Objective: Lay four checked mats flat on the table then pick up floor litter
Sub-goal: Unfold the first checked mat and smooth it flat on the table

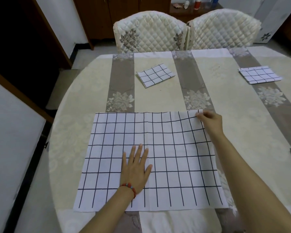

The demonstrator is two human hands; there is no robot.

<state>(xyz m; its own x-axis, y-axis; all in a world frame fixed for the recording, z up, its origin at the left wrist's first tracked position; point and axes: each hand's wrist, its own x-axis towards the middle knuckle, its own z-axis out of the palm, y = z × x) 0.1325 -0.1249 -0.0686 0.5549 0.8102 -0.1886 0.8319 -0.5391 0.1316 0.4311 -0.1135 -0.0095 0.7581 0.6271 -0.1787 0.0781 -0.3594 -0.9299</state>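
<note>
The white cloth mat with a dark grid (158, 158) lies spread on the worktop's (242, 115) near edge — thin, limp, easily rucked. The left hand (135, 170) presses it flat, palm open; the right hand (208, 119) pinches its far right corner — the best hold for tugging it smooth.

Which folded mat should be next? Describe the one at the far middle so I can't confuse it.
Start at the two quilted chairs behind the table. Just in front of the left chair, on the cream stripe, lies a small folded mat. Unlike the folded mat at the far right, it sits turned at an angle, well beyond the open mat.
</note>
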